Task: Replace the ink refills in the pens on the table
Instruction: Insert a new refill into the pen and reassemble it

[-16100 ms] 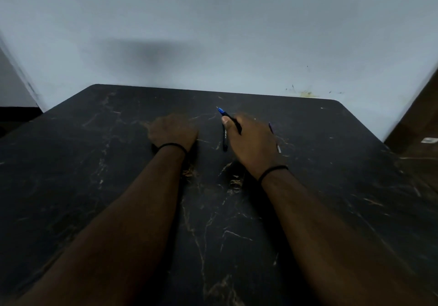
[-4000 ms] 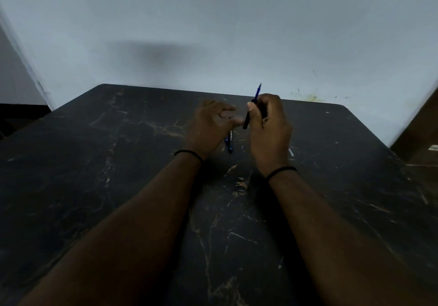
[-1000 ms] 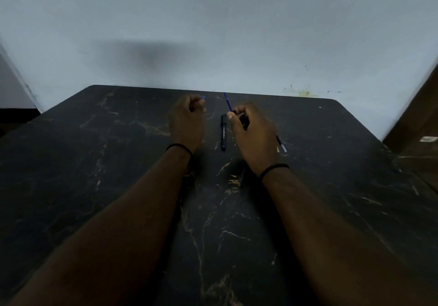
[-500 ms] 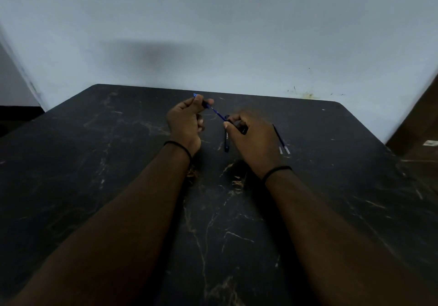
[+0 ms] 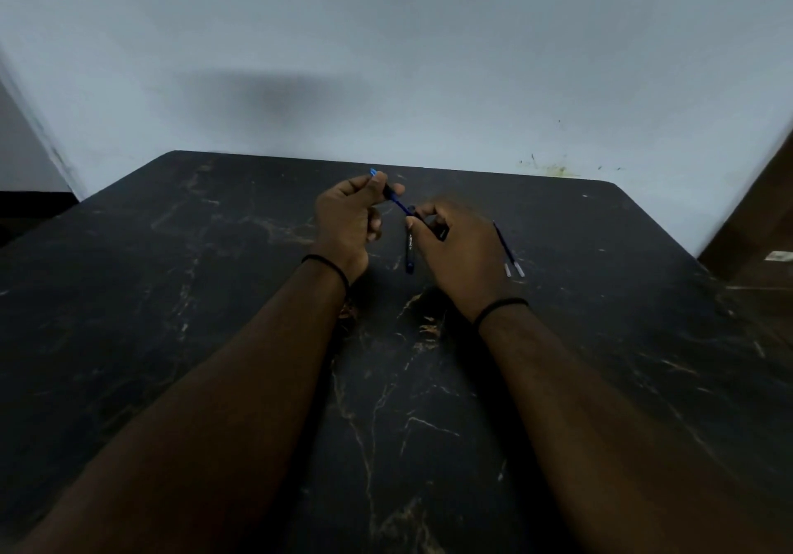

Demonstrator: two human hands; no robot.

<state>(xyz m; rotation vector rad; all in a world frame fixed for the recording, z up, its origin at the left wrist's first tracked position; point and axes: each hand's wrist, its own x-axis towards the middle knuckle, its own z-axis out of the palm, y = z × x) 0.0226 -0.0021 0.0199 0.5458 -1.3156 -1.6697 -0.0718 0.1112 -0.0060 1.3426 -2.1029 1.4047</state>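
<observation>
My left hand (image 5: pixel 345 218) grips a dark pen piece with a blue tip (image 5: pixel 372 174) that pokes out above the fingers. A thin blue refill (image 5: pixel 401 206) runs from that piece down to my right hand (image 5: pixel 455 248), which pinches the other dark pen part (image 5: pixel 440 231). Both hands are held just above the black marble table (image 5: pixel 214 296). A second black pen (image 5: pixel 410 248) lies flat on the table between my hands. Two thin refills with pale ends (image 5: pixel 508 253) lie on the table right of my right hand.
A pale wall (image 5: pixel 386 60) stands right behind the table's far edge. A brown wooden piece of furniture (image 5: pixel 759 218) stands beyond the table's right corner.
My hands came together from apart; the left hand now grips the end of the pen piece and the blue refill spans between both hands. The pen on the table has not moved.
</observation>
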